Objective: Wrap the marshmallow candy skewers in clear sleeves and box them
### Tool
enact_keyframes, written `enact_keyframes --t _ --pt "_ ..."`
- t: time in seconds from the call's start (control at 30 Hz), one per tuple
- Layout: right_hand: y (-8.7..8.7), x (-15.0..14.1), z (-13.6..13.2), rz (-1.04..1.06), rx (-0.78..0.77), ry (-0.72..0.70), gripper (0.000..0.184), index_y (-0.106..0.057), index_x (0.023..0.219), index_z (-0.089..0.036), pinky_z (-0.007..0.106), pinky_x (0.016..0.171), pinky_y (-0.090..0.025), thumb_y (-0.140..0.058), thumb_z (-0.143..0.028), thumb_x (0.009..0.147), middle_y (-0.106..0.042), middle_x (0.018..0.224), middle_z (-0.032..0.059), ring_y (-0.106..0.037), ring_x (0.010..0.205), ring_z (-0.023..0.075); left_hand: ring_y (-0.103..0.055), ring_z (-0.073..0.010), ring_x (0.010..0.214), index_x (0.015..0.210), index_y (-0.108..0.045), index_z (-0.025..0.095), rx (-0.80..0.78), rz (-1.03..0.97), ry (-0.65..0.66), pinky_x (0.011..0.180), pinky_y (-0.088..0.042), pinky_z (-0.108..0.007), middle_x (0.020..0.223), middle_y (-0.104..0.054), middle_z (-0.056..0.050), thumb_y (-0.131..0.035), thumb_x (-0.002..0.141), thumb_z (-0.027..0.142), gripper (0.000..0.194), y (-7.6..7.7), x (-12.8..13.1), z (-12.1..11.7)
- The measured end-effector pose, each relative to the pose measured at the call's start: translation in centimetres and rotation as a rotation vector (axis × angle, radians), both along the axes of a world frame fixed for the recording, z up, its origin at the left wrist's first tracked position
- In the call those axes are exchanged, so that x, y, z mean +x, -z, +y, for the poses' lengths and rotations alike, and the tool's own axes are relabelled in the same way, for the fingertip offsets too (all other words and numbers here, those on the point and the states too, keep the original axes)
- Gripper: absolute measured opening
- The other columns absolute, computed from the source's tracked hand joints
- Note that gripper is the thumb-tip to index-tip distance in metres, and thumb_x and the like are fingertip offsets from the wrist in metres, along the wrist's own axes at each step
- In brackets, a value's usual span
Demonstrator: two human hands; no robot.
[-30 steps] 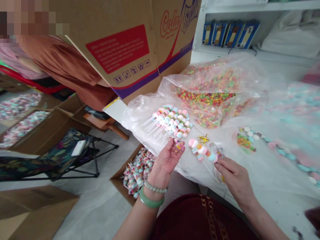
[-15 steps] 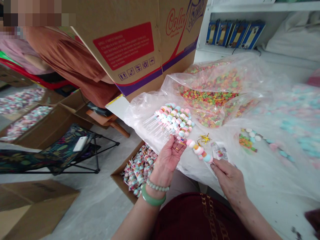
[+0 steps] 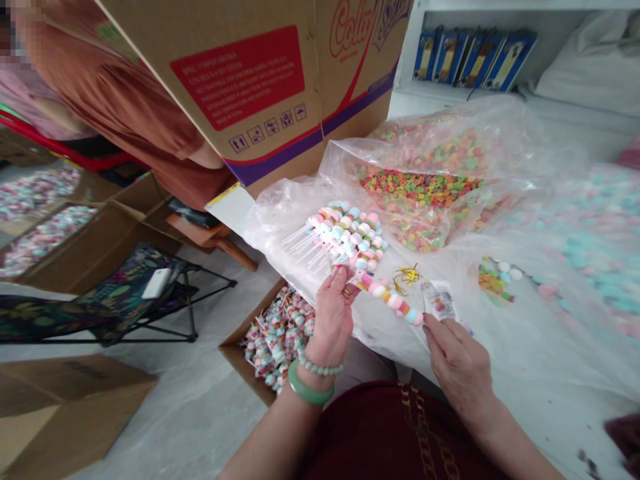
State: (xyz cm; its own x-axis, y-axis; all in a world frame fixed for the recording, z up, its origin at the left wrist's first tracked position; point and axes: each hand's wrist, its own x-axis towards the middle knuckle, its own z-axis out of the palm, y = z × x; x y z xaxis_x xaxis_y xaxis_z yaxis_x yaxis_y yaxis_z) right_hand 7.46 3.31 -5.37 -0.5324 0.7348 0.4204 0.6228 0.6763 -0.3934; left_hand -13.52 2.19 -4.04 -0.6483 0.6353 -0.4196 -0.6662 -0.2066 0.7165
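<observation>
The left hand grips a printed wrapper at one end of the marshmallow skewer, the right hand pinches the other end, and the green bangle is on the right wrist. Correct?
Not quite: the head view shows the green bangle on the wrist of the left hand. The rest stands, with the right hand pinching the marshmallow skewer opposite the printed wrapper.

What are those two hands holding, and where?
The right hand holds a marshmallow skewer by its stick end; the left hand pinches a printed wrapper, exact spot unclear.
</observation>
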Motion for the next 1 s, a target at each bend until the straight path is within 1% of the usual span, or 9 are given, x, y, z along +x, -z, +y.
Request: enact_keyframes --t 0.13,0.27,0.37,0.47,0.6,0.73,0.9,0.97,1.0 --pt "-0.2 0.0 0.3 0.057 -0.12 -0.008 0.027 -0.066 0.102 -0.014 0.029 0.071 -0.044 -0.042 -0.021 0.094 -0.066 0.081 0.0085 -0.061 0.076 0.0185 -0.053 -0.0066 0.057 0.077 -0.066 0.012 -0.084 0.107 0.012 0.054 -0.042 -0.017 0.072 -0.063 -0.001 -0.074 0.066 0.03 0.022 0.3 -0.3 -0.2" --pt "-0.3 0.1 1.0 0.099 -0.363 0.018 0.026 -0.068 0.094 -0.018 0.028 0.068 -0.044 -0.045 -0.029 0.091 -0.067 0.081 0.0051 -0.062 0.076 0.0184 -0.056 -0.0097 0.057 0.074 -0.064 0.012 -0.119 0.053 0.159 0.057 -0.047 -0.022 0.068 -0.062 -0.001 -0.079 0.06 0.032 0.028 0.0 -0.6 -0.5" --pt "-0.1 0.2 1.2 0.079 -0.493 0.025 0.026 -0.07 0.091 -0.02 0.029 0.067 -0.044 -0.046 -0.032 0.088 -0.067 0.078 0.0039 -0.062 0.074 0.0191 -0.058 -0.0119 0.057 0.074 -0.064 0.013 -0.095 -0.013 0.268 0.061 -0.051 -0.027 0.07 -0.063 -0.001 -0.079 0.06 0.032 0.028 0.0 -0.7 -0.8" --pt "0.3 0.1 1.0 0.076 -0.559 0.018 0.026 -0.07 0.091 -0.021 0.03 0.068 -0.045 -0.046 -0.031 0.087 -0.068 0.081 0.0037 -0.062 0.076 0.0198 -0.06 -0.0133 0.061 0.078 -0.063 0.014 -0.081 -0.05 0.247 0.065 -0.053 -0.03 0.075 -0.065 -0.002 -0.077 0.064 0.031 0.026 0.4 -0.6 -0.9" --pt "0.8 -0.2 0.6 0.111 -0.578 -0.013 0.028 -0.071 0.093 -0.021 0.03 0.07 -0.046 -0.047 -0.035 0.088 -0.069 0.085 0.0052 -0.063 0.081 0.0215 -0.06 -0.0118 0.062 0.078 -0.064 0.013 -0.038 -0.005 0.168 0.066 -0.052 -0.027 0.072 -0.063 -0.001 -0.077 0.065 0.032 0.027 1.0 0.1 -0.8" --pt "1.3 -0.2 0.8 0.114 -0.622 -0.059 0.031 -0.07 0.096 -0.021 0.03 0.07 -0.046 -0.043 -0.035 0.089 -0.069 0.084 0.005 -0.062 0.079 0.0205 -0.061 -0.0136 0.066 0.077 -0.065 0.013 -0.009 -0.031 0.23 0.067 -0.052 -0.027 0.074 -0.065 -0.002 -0.078 0.064 0.034 0.028 0.8 0.8 -0.8" --pt "1.3 -0.4 0.7 0.106 -0.768 -0.014 0.025 -0.071 0.085 -0.022 0.031 0.069 -0.043 -0.049 -0.036 0.083 -0.067 0.078 0.0029 -0.059 0.075 0.0205 -0.059 -0.0113 0.061 0.079 -0.068 0.011 -0.037 -0.054 0.341 0.061 -0.049 -0.023 0.071 -0.065 -0.003 -0.08 0.062 0.033 0.03 0.6 1.1 -1.0" --pt "1.0 -0.9 0.5 0.18 -0.898 0.024 0.024 -0.07 0.08 -0.021 0.029 0.062 -0.041 -0.052 -0.037 0.08 -0.062 0.067 0.0015 -0.056 0.067 0.0184 -0.06 -0.0112 0.062 0.08 -0.069 0.011 -0.036 -0.044 0.363 0.062 -0.049 -0.023 0.072 -0.066 -0.003 -0.08 0.061 0.03 0.029 0.7 1.2 -1.1" --pt "0.8 -1.2 0.3 0.243 -1.011 0.048 0.024 -0.069 0.078 -0.02 0.027 0.056 -0.039 -0.054 -0.039 0.078 -0.058 0.061 0.0004 -0.052 0.06 0.0163 -0.06 -0.0116 0.063 0.081 -0.069 0.012 -0.027 -0.036 0.374 0.063 -0.049 -0.023 0.074 -0.067 -0.003 -0.08 0.061 0.029 0.028 0.7 1.3 -1.1"
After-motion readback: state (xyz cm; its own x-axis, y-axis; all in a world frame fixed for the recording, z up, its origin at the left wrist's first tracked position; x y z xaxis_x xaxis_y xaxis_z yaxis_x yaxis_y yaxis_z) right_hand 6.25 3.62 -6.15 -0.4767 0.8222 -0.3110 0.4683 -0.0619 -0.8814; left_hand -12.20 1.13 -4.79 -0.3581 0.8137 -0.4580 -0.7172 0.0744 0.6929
